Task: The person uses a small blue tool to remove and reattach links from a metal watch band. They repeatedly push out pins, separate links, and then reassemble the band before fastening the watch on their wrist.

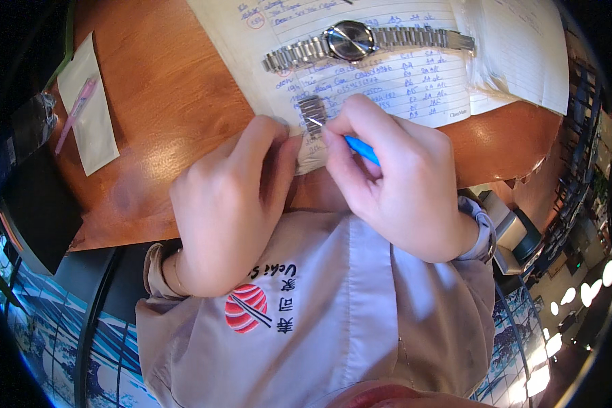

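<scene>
Silver metal links form a short band piece (311, 106) lying on the lower part of an open notebook (228, 41), just between the two hands. Above it on the page, well clear of both hands, a watch (350, 41) with a round dark dial lies face up, its silver bracelet stretched out to either side and its clasp end toward the right.

Thumb and forefinger of the right hand (400, 178) pinch a slim tool (362, 149) with a blue handle; that grip is narrow, closed about the tool, whose thin, bright tip points left onto the links. The left hand (223, 197) rests to the left of the band piece with its fingers curled in, their ends hidden behind the back of the hand, so I cannot tell whether its grip holds anything or whether it touches the links.

Handwriting in blue ink fills the lined page, and the notebook lies on a glossy reddish-brown desk (143, 136). Toward the left side of the desk, a pink pen (76, 114) lies slantwise on a pale flat sheet (99, 139). Below the hands is the person's greyish shirt (330, 272), which bears a round red-and-white emblem (245, 309) crossed by dark sticks.
</scene>
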The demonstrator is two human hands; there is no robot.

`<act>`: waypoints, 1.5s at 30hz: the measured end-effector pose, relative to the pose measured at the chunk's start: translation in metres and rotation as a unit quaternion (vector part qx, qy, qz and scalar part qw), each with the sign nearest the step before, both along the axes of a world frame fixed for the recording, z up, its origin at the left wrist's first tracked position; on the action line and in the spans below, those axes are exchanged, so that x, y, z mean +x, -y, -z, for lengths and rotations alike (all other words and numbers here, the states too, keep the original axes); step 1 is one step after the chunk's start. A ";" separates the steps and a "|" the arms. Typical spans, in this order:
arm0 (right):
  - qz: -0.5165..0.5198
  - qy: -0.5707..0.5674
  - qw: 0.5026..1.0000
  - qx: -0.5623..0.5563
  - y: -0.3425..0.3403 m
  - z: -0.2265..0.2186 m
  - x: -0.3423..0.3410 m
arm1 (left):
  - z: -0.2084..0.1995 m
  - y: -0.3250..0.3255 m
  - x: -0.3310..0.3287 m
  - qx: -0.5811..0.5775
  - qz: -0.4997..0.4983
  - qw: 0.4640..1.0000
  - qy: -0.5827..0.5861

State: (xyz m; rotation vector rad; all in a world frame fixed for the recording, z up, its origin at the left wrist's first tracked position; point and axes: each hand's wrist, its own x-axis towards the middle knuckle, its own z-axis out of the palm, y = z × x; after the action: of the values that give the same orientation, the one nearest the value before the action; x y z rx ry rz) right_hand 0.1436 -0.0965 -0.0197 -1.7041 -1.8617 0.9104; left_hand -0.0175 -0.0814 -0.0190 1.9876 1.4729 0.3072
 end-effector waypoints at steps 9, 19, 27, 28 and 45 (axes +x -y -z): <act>-0.012 0.040 0.999 -0.007 -0.005 -0.012 0.002 | 0.018 -0.012 -0.002 0.073 -0.003 0.987 0.144; -0.071 0.092 0.993 0.009 -0.014 -0.019 0.001 | 0.025 -0.012 -0.004 0.041 -0.005 0.985 0.166; -0.100 0.150 0.984 -0.010 -0.019 -0.024 -0.005 | 0.026 -0.013 -0.004 0.039 -0.004 0.986 0.163; -0.099 0.150 0.984 -0.013 -0.020 -0.024 -0.005 | 0.026 -0.014 -0.004 0.041 0.000 0.985 0.166; -0.087 0.217 0.971 -0.056 -0.024 -0.033 -0.023 | 0.027 -0.013 -0.003 0.037 -0.021 0.983 0.177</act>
State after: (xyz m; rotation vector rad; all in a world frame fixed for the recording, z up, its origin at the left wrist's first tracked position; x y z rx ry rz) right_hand 0.1207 -0.0727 0.0134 -1.9523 -2.3106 0.7615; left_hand -0.0201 -0.0681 -0.0457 1.8444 1.2905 0.7039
